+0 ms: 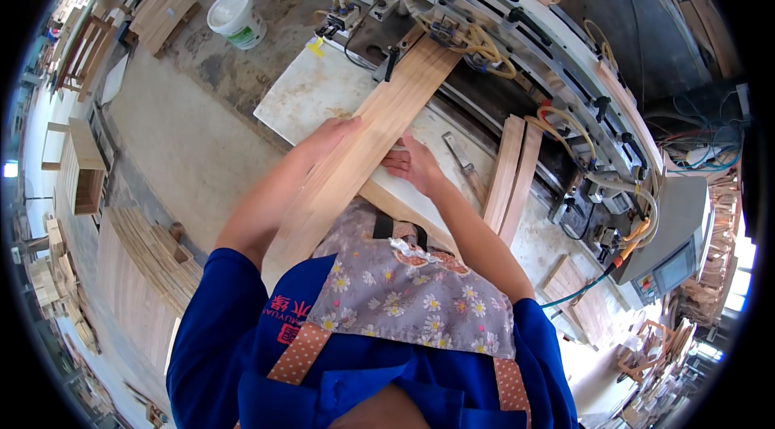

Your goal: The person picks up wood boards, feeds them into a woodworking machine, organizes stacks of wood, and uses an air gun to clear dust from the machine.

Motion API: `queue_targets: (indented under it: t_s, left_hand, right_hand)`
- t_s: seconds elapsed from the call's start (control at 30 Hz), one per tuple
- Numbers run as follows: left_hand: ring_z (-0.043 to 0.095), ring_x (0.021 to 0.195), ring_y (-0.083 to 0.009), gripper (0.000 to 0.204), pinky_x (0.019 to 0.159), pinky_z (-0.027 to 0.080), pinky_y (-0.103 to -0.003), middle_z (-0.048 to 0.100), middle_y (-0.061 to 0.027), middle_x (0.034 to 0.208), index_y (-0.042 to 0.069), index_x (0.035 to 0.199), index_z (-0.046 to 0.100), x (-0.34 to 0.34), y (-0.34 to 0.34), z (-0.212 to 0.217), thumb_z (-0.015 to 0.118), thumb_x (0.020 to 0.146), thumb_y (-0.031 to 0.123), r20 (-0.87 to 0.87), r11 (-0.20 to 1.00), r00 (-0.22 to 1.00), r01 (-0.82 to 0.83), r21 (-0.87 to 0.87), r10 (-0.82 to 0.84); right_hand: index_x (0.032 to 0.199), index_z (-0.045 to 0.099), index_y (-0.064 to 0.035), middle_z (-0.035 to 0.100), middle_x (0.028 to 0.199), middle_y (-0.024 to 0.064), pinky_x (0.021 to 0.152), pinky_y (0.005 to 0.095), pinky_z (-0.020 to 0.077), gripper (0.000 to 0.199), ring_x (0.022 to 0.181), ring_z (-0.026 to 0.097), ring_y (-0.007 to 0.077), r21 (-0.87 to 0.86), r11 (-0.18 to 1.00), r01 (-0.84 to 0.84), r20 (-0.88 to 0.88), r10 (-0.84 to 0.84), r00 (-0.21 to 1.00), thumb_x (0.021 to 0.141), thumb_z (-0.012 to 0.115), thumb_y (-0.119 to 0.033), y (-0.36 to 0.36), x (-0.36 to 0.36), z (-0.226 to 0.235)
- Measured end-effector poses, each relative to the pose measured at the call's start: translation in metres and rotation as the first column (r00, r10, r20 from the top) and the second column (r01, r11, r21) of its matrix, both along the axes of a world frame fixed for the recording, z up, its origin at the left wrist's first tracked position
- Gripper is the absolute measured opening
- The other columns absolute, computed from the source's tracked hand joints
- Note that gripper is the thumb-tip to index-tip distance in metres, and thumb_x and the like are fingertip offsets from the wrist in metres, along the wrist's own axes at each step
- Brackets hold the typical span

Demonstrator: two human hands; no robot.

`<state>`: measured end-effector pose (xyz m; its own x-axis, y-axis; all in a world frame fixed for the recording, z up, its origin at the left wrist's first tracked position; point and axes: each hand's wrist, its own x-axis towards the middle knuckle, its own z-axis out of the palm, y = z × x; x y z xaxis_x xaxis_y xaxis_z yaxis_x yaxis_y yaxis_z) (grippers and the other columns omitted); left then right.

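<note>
Plank: long pale wooden plank (367,138) lies flat on the white counter (303,94) — far end under the grey machine (517,33), likely for feeding.
Left hand (327,137): flat on its left edge, steadying.
Right hand (412,164): fingers pressed along its right edge — neither grip closed around it.

Both forearms reach forward, left hand (333,134) and right hand (410,164) lying palm-down, fingers extended.

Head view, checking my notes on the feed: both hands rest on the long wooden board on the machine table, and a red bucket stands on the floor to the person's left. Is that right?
Not quite: the bucket is white, not red, as the head view shows. The rest holds: the left hand and right hand both rest on the long wooden board on the machine table.
</note>
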<state>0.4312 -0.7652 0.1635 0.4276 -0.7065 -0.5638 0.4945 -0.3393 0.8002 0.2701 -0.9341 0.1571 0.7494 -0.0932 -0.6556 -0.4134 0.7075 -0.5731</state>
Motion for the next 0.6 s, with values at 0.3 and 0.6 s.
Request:
queue_targets:
  t_s: [0.3, 0.6]
  left_hand:
    - [0.066, 0.086, -0.0271, 0.062, 0.077, 0.049, -0.037, 0.068, -0.0207, 0.091, -0.008, 0.097, 0.065, 0.001, 0.003, -0.035, 0.046, 0.093, 0.051, 0.525, 0.949, 0.836, -0.017, 0.313, -0.158]
    - [0.064, 0.092, -0.0412, 0.068, 0.081, 0.048, -0.044, 0.064, -0.0301, 0.091, -0.007, 0.093, 0.066, 0.009, -0.042, -0.023, 0.041, 0.092, 0.056, 0.6, 0.929, 0.784, -0.088, 0.359, -0.158]
  right_hand:
    - [0.123, 0.042, -0.0002, 0.06, 0.11, 0.0185, 0.073, 0.0446, 0.0563, 0.044, 0.09, 0.065, 0.0302, -0.187, 0.982, 0.013, -0.019, -0.017, 1.0, 0.1, 0.037, -0.037, 0.028, 0.032, 0.001]
    - [0.123, 0.043, -0.0005, 0.061, 0.11, 0.0173, 0.073, 0.0445, 0.0554, 0.043, 0.089, 0.065, 0.0301, -0.225, 0.974, 0.015, -0.107, -0.04, 0.993, 0.1, 0.038, -0.036, -0.015, 0.056, -0.003]
